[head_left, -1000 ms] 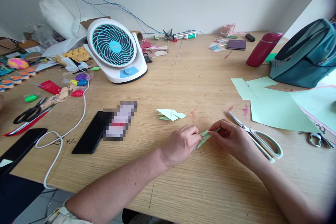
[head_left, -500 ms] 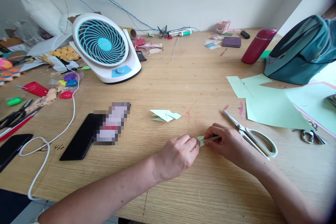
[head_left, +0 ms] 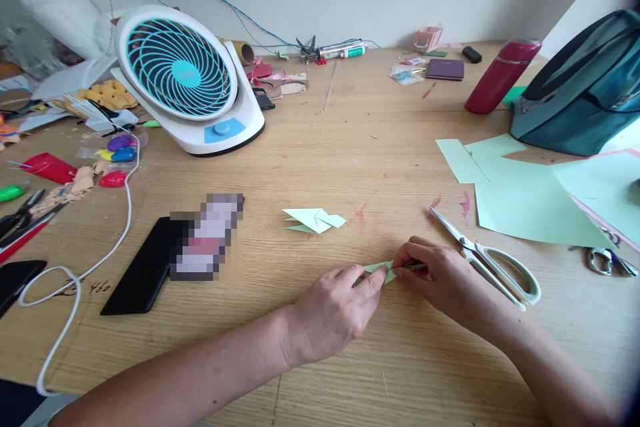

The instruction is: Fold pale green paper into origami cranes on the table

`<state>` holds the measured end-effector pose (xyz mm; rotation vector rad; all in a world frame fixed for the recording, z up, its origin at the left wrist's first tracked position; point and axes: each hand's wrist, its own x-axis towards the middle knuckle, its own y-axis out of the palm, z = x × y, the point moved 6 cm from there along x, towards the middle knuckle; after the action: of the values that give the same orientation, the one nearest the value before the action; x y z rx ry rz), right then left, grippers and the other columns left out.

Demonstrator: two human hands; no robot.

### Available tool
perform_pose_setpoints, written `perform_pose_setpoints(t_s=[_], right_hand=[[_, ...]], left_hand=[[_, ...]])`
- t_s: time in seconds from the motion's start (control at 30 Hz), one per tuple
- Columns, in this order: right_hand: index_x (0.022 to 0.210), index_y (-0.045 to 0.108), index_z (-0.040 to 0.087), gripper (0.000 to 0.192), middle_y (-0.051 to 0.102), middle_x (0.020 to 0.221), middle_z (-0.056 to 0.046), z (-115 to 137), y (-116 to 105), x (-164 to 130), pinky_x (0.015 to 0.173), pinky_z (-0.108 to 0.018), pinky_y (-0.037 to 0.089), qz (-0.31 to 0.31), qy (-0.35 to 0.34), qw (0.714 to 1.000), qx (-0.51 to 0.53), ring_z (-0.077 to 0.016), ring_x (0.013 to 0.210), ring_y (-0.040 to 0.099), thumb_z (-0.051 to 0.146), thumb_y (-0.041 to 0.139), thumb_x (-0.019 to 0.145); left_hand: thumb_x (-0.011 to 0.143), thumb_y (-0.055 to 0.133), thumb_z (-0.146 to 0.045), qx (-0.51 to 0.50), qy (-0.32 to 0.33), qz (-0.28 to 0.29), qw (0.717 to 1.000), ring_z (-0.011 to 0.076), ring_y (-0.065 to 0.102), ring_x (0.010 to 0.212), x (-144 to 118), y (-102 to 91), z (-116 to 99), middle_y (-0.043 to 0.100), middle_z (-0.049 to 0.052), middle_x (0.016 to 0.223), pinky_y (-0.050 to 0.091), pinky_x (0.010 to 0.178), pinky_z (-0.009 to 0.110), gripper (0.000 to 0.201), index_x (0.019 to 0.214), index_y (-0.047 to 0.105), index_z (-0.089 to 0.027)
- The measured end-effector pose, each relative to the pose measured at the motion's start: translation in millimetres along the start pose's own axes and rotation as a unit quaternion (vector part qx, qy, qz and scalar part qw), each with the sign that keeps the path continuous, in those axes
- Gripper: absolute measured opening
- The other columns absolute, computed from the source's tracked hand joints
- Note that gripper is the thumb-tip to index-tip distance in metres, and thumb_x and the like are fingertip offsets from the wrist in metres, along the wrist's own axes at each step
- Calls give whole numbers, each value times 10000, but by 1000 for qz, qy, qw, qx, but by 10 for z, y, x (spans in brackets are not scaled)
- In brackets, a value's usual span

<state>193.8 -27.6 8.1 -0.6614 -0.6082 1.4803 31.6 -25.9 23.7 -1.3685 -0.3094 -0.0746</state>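
Note:
Low over the wooden table, both hands grip one small piece of folded light-green paper (head_left: 389,273). My left hand (head_left: 340,307) is closed on its left part, fingers on top and covering much of it. My right hand (head_left: 433,277) pinches the right end between thumb and fingers. Just beyond my left hand lies a finished-looking folded green paper figure (head_left: 313,219), pointed at both ends, touched by neither hand. To the right of my right hand rest white-handled scissors (head_left: 493,263), their blades pointing away and to the left.
Green paper sheets (head_left: 530,203) lie at the right, near a red bottle (head_left: 503,77) and a teal bag (head_left: 575,90). A white fan (head_left: 187,80) stands at the back left. Phones (head_left: 140,267) and a white cable (head_left: 75,320) lie at the left.
My left fingers have shifted on the folded paper, and more of it shows between the hands. My right hand keeps its pinch. The camera view has moved slightly.

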Motion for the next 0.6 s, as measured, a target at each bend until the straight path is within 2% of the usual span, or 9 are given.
perform_pose_setpoints(t_s=[0.27, 0.43, 0.6], right_hand=[[737, 637, 239, 99, 642, 764, -8, -32, 4, -6, 549, -268, 480, 11, 18, 1000, -7, -145, 594, 605, 196, 615, 823], [737, 626, 223, 97, 641, 794, 5, 5, 24, 1, 570, -258, 467, 12, 42, 997, -71, -135, 627, 616, 202, 632, 832], [743, 597, 217, 104, 642, 802, -10, 47, 49, -5, 578, -277, 461, -1, 48, 992, -117, -178, 696, 646, 224, 648, 834]], left_hand=[[989, 449, -190, -25, -1, 12, 1000, 176, 592, 970, -6, -25, 13, 627, 105, 1330, 530, 799, 291, 356, 1308, 591, -120], [976, 476, -165, -21, 1, 6, 1000, 180, 587, 973, -13, -4, -3, 643, 105, 1295, 517, 788, 292, 355, 1302, 596, -92], [978, 482, -169, -32, -14, 17, 999, 175, 572, 965, -1, 5, 9, 644, 73, 1284, 508, 779, 295, 331, 1272, 623, -116]])
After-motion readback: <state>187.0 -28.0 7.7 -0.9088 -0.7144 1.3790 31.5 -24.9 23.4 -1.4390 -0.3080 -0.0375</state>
